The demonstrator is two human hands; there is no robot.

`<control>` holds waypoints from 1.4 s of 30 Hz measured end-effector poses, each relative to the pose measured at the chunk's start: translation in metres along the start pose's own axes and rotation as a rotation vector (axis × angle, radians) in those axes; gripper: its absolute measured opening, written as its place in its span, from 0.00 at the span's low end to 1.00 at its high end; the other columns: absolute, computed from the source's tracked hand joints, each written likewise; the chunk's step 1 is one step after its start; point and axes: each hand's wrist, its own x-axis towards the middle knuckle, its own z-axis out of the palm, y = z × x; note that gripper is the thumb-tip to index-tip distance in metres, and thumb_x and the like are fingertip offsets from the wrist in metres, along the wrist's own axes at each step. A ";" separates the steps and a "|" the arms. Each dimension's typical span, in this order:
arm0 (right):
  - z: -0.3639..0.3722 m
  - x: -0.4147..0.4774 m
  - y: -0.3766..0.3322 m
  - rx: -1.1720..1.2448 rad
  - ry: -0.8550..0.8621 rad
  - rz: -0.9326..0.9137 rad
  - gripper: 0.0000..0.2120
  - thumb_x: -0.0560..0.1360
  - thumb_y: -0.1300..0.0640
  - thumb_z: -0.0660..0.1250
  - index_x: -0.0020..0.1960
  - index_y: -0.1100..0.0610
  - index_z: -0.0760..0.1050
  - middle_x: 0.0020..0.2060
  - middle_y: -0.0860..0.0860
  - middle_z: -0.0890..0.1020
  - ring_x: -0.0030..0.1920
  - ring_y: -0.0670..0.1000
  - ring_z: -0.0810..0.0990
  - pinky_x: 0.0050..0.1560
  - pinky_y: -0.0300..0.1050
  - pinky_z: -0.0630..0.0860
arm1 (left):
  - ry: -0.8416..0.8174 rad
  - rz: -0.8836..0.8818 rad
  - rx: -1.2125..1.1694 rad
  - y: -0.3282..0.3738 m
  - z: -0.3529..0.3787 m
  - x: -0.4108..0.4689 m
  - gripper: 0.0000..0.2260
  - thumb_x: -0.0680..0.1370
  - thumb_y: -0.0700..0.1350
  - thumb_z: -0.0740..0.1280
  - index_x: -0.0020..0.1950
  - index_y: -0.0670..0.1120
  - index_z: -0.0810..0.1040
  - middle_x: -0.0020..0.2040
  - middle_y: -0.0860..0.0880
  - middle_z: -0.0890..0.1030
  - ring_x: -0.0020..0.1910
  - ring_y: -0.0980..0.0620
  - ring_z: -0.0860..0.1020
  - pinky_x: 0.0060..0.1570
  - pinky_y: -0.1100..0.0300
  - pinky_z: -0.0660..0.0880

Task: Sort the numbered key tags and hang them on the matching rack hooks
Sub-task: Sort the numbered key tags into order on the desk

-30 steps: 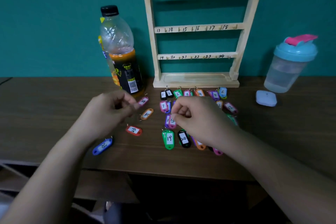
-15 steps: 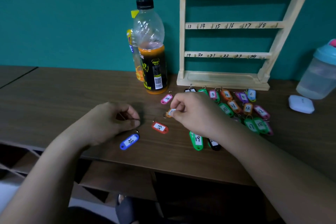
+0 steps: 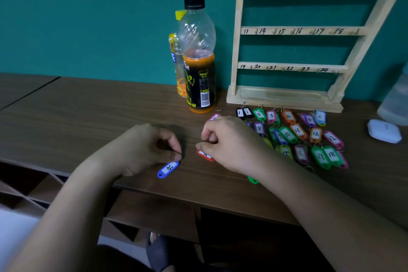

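Observation:
The wooden rack (image 3: 293, 31) stands at the back of the table, with numbered hooks that are all bare. Several coloured numbered key tags (image 3: 287, 133) lie in rows in front of it. My left hand (image 3: 145, 150) pinches the ring end of the blue tag 23 (image 3: 169, 168), which lies flat. My right hand (image 3: 231, 141) is curled just right of it, its thumb tip over the end of a red tag (image 3: 205, 155). The orange tag it pinched a moment ago is hidden inside its fingers. A pink tag (image 3: 213, 116) peeks out behind the knuckles, and a green tag (image 3: 252, 180) shows under my wrist.
An orange juice bottle (image 3: 198, 73) stands left of the rack, with a slimmer bottle (image 3: 176, 62) behind it. A translucent shaker (image 3: 395, 99) and a small white case (image 3: 384, 130) sit at the far right. The table's front edge runs just below my hands, with shelving underneath.
The view swung left. My left hand came down from the pink tag to the blue tag's ring. My right hand left the pile, took the orange tag and moved over the red one.

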 end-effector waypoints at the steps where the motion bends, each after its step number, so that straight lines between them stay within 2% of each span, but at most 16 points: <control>1: 0.000 0.001 -0.001 0.006 -0.001 -0.004 0.07 0.77 0.45 0.75 0.49 0.47 0.82 0.44 0.43 0.80 0.48 0.46 0.79 0.50 0.50 0.80 | 0.012 -0.004 0.011 0.000 0.000 0.000 0.04 0.74 0.51 0.80 0.45 0.56 0.87 0.43 0.58 0.86 0.44 0.58 0.83 0.50 0.60 0.78; 3: -0.002 0.004 -0.002 0.001 -0.008 -0.015 0.03 0.79 0.49 0.73 0.52 0.46 0.81 0.44 0.42 0.78 0.50 0.47 0.77 0.52 0.52 0.80 | 0.028 -0.028 0.022 -0.001 0.001 0.000 0.05 0.73 0.52 0.80 0.45 0.57 0.86 0.41 0.59 0.85 0.41 0.61 0.82 0.45 0.64 0.76; 6: -0.003 0.006 -0.001 -0.038 -0.041 -0.036 0.07 0.81 0.55 0.71 0.55 0.44 0.82 0.46 0.42 0.76 0.55 0.47 0.74 0.57 0.53 0.78 | 0.062 -0.091 0.060 -0.004 0.000 0.000 0.09 0.71 0.57 0.81 0.43 0.57 0.84 0.39 0.59 0.84 0.37 0.62 0.79 0.40 0.64 0.73; 12: -0.001 0.005 -0.001 -0.144 -0.077 -0.071 0.05 0.82 0.50 0.71 0.56 0.41 0.84 0.53 0.45 0.77 0.61 0.50 0.72 0.65 0.54 0.71 | 0.076 -0.139 0.031 0.003 0.004 0.003 0.10 0.70 0.54 0.83 0.40 0.53 0.85 0.35 0.55 0.85 0.34 0.58 0.82 0.41 0.58 0.77; 15: -0.001 0.006 -0.002 -0.134 -0.058 -0.077 0.02 0.81 0.48 0.72 0.52 0.42 0.84 0.51 0.45 0.76 0.58 0.50 0.71 0.64 0.55 0.71 | 0.080 -0.145 0.034 0.007 0.006 0.005 0.09 0.69 0.52 0.83 0.40 0.53 0.85 0.35 0.55 0.85 0.35 0.58 0.82 0.41 0.60 0.77; 20: -0.002 0.004 -0.006 -0.120 -0.078 -0.124 0.01 0.80 0.47 0.73 0.52 0.41 0.82 0.51 0.43 0.75 0.58 0.49 0.71 0.63 0.53 0.68 | 0.078 -0.142 0.025 0.012 0.008 0.003 0.08 0.68 0.49 0.83 0.42 0.54 0.86 0.38 0.56 0.86 0.38 0.58 0.83 0.44 0.60 0.78; 24: -0.001 0.002 -0.006 -0.125 -0.107 -0.139 0.02 0.82 0.49 0.70 0.50 0.42 0.80 0.52 0.42 0.74 0.59 0.48 0.70 0.62 0.52 0.66 | 0.090 -0.130 0.028 0.012 0.008 0.002 0.05 0.72 0.49 0.80 0.43 0.55 0.86 0.38 0.57 0.86 0.37 0.60 0.82 0.44 0.60 0.78; 27: -0.001 0.003 -0.004 -0.088 -0.111 -0.133 0.04 0.84 0.50 0.66 0.53 0.42 0.79 0.52 0.42 0.75 0.61 0.48 0.71 0.64 0.51 0.66 | 0.075 -0.130 0.026 0.008 0.003 0.000 0.02 0.76 0.51 0.77 0.45 0.55 0.85 0.36 0.53 0.86 0.37 0.56 0.83 0.44 0.59 0.77; 29: -0.004 0.003 -0.004 -0.076 -0.140 -0.125 0.03 0.83 0.46 0.67 0.52 0.43 0.79 0.52 0.42 0.75 0.61 0.49 0.71 0.65 0.51 0.66 | 0.021 -0.133 0.024 0.007 -0.001 -0.003 0.06 0.76 0.55 0.77 0.46 0.55 0.85 0.37 0.52 0.86 0.38 0.54 0.83 0.44 0.58 0.77; 31: -0.007 0.002 -0.005 -0.107 -0.174 -0.125 0.06 0.80 0.41 0.70 0.51 0.42 0.78 0.52 0.42 0.74 0.61 0.49 0.71 0.66 0.51 0.66 | -0.021 -0.131 0.031 0.006 -0.003 -0.006 0.11 0.71 0.60 0.80 0.47 0.57 0.85 0.40 0.56 0.85 0.40 0.58 0.82 0.46 0.57 0.78; 34: -0.011 0.000 -0.006 -0.182 -0.196 -0.118 0.08 0.79 0.40 0.71 0.52 0.43 0.78 0.51 0.43 0.73 0.62 0.49 0.71 0.67 0.52 0.67 | -0.087 -0.130 0.033 0.009 -0.002 -0.008 0.18 0.63 0.64 0.83 0.47 0.60 0.84 0.43 0.58 0.85 0.42 0.60 0.82 0.48 0.56 0.80; 42: -0.011 -0.001 -0.012 -0.180 -0.247 -0.080 0.08 0.79 0.45 0.74 0.49 0.43 0.74 0.52 0.43 0.77 0.60 0.49 0.76 0.66 0.52 0.68 | -0.064 -0.111 0.072 0.017 0.008 -0.002 0.09 0.69 0.56 0.83 0.44 0.60 0.85 0.41 0.58 0.85 0.41 0.60 0.81 0.44 0.62 0.76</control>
